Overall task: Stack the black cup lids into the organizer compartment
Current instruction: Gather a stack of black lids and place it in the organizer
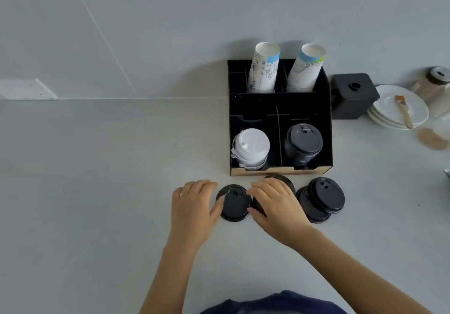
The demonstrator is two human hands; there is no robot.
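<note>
A black organizer (326, 143) stands on the grey counter. Its front right compartment holds a stack of black lids (303, 143); the front left one holds white lids (250, 147). Just in front of it lies a small stack of black lids (234, 205). My left hand (192, 206) touches that stack's left side with its thumb, and my right hand (275, 203) touches its right side with thumb and forefinger. Under my right hand more black lids (285, 180) are partly hidden. To the right, two more black lid piles (326, 198) overlap.
Two sleeves of paper cups (264, 68) lean in the organizer's back compartments. Right of it are a black box (353, 94), stacked white plates (389, 109) with a brush, and a jar (435, 82). A wall outlet plate (26, 90) is at far left.
</note>
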